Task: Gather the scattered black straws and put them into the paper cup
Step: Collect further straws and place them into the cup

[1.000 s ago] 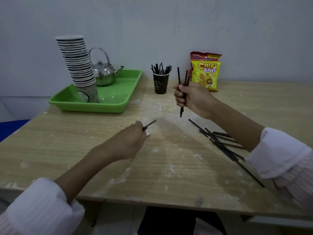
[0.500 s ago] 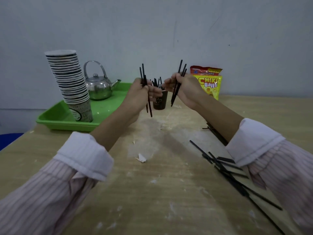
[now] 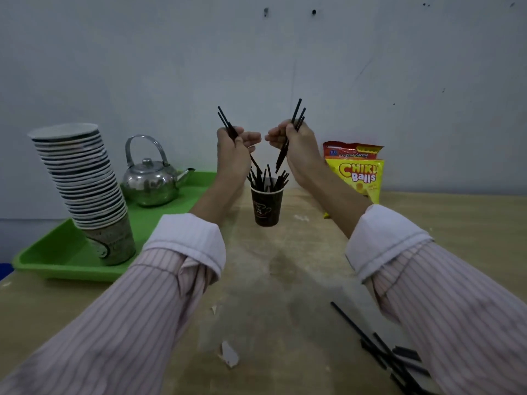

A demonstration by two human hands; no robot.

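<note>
One paper cup is set on the desk, crammed with black straws, count unclear. Above it, two straws are clenched in the left grip and three straws in the right grip, fingers curled tight, lower ends slanted toward its mouth. Loose straws are scattered nearer than the cup, rightward, partly sleeve-hidden.

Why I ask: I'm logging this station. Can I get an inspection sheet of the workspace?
Surface: wooden table, scuffed, with paper scraps.
Job's things: paper cup upright, part-filled with straws; loose straws lying by the right sleeve.
Clutter: green tray carrying cup stack and kettle; snack bag by the wall.
Grippers: left hand and right hand each grip a few more above the cup.
Cables: nothing seen.
Surroundings: pale marked wall.
</note>
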